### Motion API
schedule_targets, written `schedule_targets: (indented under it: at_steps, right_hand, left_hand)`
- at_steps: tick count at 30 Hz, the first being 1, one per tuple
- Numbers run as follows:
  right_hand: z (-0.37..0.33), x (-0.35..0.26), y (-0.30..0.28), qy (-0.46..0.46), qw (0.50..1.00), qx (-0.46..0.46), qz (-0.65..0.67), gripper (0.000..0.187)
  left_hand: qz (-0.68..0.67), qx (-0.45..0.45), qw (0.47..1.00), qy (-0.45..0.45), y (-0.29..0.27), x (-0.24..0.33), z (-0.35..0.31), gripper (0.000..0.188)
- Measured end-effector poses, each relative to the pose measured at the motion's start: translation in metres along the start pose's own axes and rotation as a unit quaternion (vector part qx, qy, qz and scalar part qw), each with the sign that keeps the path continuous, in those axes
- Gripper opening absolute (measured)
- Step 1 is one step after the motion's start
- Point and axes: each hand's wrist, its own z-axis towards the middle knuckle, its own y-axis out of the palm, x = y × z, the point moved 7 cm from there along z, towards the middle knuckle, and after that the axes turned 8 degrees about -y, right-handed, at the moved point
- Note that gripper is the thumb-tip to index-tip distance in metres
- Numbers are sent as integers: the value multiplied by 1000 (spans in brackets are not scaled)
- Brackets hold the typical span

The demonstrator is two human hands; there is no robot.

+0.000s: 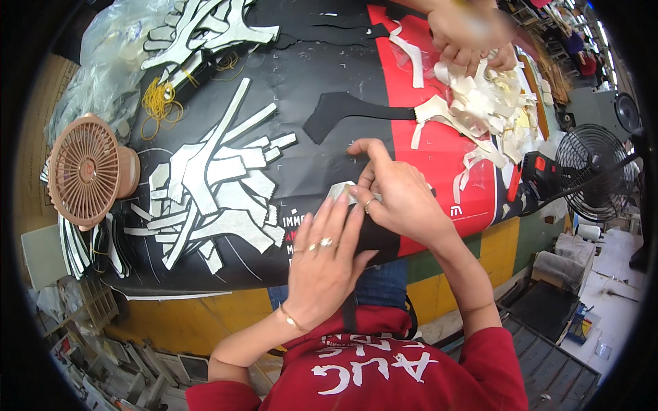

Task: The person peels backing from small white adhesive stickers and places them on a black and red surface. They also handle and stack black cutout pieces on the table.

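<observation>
My left hand [321, 257] lies palm down near the front of the black and red mat, its fingers stretched out. Its fingertips press on a small white fabric piece [340, 189], partly hidden under them. My right hand [399, 195] is bent over the right end of this piece, thumb and fingers pinching there while the forefinger curves out to the left. Farther away lies a black cut piece [356, 113], its right end against a cream-white strip [435, 113]. Left of my hands is a loose pile of white-faced, black-edged cut pieces [216, 188].
A brown desk fan [88, 171] stands at left, a black fan [593, 171] at right. Peeled cream strips [490, 103] heap at far right, where another person's hands [473, 58] work. More white pieces [205, 31], yellow bands [160, 103] and clear plastic [113, 58] lie far left.
</observation>
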Motion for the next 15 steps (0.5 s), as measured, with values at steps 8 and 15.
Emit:
schedule_targets:
  at_steps: [8, 15]
  right_hand:
    - [-42, 33, -29, 23, 997, 64, 44, 35]
    - [-64, 58, -37, 26, 986, 143, 76, 34]
  left_hand:
    - [44, -111, 992, -31, 33, -11, 6, 90]
    - [68, -117, 990, -37, 32, -9, 8, 86]
